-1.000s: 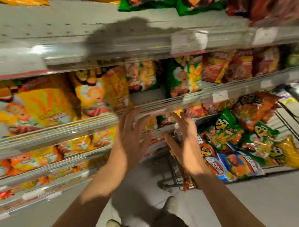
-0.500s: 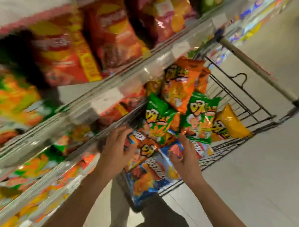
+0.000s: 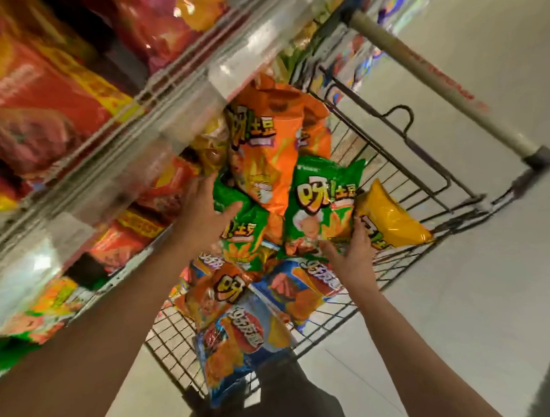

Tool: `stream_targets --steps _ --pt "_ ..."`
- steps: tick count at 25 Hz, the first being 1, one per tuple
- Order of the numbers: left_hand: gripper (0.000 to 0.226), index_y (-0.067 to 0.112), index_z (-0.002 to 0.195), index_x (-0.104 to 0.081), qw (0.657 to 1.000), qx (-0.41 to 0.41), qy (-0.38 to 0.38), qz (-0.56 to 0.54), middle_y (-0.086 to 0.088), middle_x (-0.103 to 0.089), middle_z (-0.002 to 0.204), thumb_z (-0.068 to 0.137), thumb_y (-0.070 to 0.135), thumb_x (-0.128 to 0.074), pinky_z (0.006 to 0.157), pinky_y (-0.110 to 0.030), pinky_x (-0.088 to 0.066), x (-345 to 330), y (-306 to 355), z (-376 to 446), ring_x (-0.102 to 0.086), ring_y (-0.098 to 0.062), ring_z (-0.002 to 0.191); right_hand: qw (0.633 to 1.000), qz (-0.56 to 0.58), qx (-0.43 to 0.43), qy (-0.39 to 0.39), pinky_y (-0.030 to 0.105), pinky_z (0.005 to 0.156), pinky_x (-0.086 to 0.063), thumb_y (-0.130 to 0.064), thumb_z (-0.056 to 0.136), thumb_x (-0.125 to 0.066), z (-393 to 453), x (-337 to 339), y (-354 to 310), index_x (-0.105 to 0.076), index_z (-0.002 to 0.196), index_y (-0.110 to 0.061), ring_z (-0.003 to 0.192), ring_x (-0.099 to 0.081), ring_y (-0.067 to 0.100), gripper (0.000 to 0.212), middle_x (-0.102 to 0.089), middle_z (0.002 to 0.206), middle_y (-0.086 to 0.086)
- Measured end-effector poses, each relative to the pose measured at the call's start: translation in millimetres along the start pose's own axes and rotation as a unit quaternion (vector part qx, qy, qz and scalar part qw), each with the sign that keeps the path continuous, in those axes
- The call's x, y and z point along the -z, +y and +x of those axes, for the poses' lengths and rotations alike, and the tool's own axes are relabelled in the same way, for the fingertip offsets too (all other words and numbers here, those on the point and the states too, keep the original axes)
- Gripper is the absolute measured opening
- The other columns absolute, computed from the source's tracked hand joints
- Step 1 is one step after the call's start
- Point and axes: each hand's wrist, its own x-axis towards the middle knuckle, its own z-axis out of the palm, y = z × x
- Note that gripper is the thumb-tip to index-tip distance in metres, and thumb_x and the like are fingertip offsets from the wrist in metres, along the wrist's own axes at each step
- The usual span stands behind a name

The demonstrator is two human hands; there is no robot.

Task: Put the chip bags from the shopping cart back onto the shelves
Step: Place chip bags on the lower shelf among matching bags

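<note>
Chip bags of glossy, crinkled foil are heaped in a black wire shopping cart (image 3: 401,171) drawn up against the shelves (image 3: 174,96). An orange bag (image 3: 261,152) stands at the far end of the pile, two green bags are set below it, a yellow bag (image 3: 391,222) lies at the right against the mesh, and a smaller orange bag (image 3: 220,292) and two blue bags (image 3: 242,345) fill the near end. The cart's pale, tube-shaped handle (image 3: 435,84) is seen running diagonally at upper right, capped in grey plastic.

The right-hand green bag (image 3: 324,203) is held at its lower edge by the right hand (image 3: 351,252), the thumb laid across its front and the fingers curled up at its right side, next to the yellow bag. The left hand (image 3: 204,211) is spread wide, fingers straight, its thumb lying over the top of the left-hand green bag (image 3: 246,234); whether the palm is pressed against that bag cannot be told.

Red and orange packets (image 3: 42,102), blurred, are seen packed on the shelves at left behind clear plastic price rails. A pale, smooth floor (image 3: 491,293) is seen at right, and dark trousers (image 3: 276,403) at the bottom edge below the cart.
</note>
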Motion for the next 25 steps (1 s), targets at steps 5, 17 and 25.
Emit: stream_targets --steps 5,17,25 --pt "0.090 0.023 0.159 -0.024 0.989 0.026 0.014 -0.141 -0.007 -0.035 0.160 0.087 0.047 -0.073 0.119 -0.037 -0.030 -11.7 33.4 68.3 -0.035 -0.022 0.146 0.982 0.160 -0.096 -0.005 0.043 0.097 -0.054 -0.038 0.084 -0.080 28.1 -11.1 10.7 -0.040 0.134 -0.019 0.118 -0.065 0.029 0.067 -0.064 0.124 0.000" --pt "0.075 0.024 0.136 -0.045 0.977 0.048 -0.064 -0.196 0.009 -0.057 0.126 0.076 0.048 -0.083 0.085 -0.025 -0.045 -7.0 42.3 58.3 -0.055 -0.014 0.119 0.889 0.390 -0.132 -0.201 0.050 0.098 -0.057 -0.030 0.066 -0.093 38.4 -17.6 3.4 -0.058 0.134 -0.021 0.116 -0.070 0.031 0.077 -0.074 0.122 0.005" --pt "0.091 0.047 0.149 -0.036 0.947 -0.010 -0.107 -0.304 0.016 -0.060 0.131 0.069 0.069 -0.076 0.085 -0.017 -0.051 2.9 55.3 -37.7 -0.059 0.012 0.105 0.919 0.365 -0.039 -0.142 0.045 0.080 -0.062 -0.027 0.073 -0.085 -16.9 31.5 -4.7 -0.057 0.129 -0.016 0.102 -0.075 0.033 0.064 -0.075 0.117 0.009"
